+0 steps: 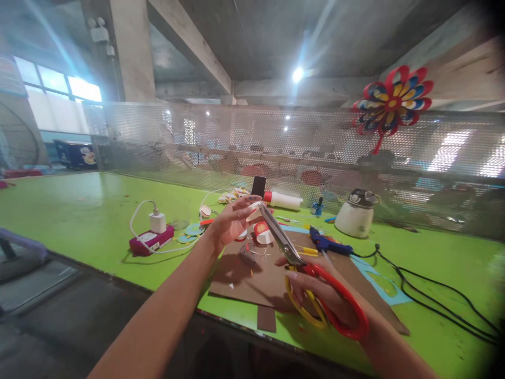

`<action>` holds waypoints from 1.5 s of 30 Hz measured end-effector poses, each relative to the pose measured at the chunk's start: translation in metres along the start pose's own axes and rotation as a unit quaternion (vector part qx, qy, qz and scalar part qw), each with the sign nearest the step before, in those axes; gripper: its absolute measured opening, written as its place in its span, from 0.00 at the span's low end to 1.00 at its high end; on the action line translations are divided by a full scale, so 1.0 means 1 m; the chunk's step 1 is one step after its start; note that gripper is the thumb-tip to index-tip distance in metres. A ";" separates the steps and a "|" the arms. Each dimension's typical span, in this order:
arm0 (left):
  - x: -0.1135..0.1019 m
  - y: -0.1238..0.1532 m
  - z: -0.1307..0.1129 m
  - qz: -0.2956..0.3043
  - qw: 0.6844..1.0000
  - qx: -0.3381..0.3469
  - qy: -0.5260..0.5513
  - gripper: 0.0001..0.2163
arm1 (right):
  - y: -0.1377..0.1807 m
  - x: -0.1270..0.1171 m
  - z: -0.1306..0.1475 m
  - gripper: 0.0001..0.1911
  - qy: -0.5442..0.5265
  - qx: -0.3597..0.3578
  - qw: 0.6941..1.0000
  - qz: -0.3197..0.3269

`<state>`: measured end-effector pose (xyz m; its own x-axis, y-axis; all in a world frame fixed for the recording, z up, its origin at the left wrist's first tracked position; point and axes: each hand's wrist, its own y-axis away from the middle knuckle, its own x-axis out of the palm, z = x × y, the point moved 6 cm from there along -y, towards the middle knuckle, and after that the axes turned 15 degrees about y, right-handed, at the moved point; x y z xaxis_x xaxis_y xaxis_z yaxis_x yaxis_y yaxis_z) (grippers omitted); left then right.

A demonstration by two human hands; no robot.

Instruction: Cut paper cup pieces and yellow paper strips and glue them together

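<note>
My right hand [319, 292] grips a pair of scissors [282, 234] by its red and yellow handles. The blades point up and to the left, their tips at a small white piece [254, 211], which looks like paper. My left hand [234, 218] pinches that piece between thumb and fingers. Below the hands lies a brown board [240, 279] on the green table, with small scraps on it. A red and white paper cup [263, 232] lies on its side just behind the blades.
A blue glue gun [329, 245] with a black cable lies right of the board. A purple power strip [152, 241] with a white charger [158, 221] sits on the left. White cups [284, 201], a phone [259, 187] and a white jug [355, 216] stand towards the mesh screen [221, 147].
</note>
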<state>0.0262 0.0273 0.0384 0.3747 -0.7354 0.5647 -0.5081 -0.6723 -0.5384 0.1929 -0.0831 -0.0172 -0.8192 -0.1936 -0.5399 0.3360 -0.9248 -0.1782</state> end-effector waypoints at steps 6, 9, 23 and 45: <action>0.006 0.000 0.002 0.029 0.999 -0.007 -0.035 0.20 | 0.001 0.000 0.005 0.18 0.030 0.001 1.000 -0.004; 0.006 -0.001 0.002 0.020 0.999 -0.001 -0.048 0.18 | 0.000 -0.001 0.008 0.18 0.054 -0.004 0.998 -0.019; -0.002 -0.004 -0.006 -0.039 0.985 0.084 -0.148 0.22 | -0.015 -0.012 0.001 0.11 0.282 -0.060 0.946 -0.148; 0.002 -0.005 0.001 -0.010 0.987 0.047 -0.155 0.26 | -0.016 -0.019 0.002 0.17 0.379 -0.069 0.903 -0.190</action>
<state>0.0307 0.0297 0.0413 0.6105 -0.7030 0.3647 -0.4303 -0.6810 -0.5925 0.2016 -0.0649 -0.0024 -0.3522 0.4562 -0.8172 0.1955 -0.8180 -0.5410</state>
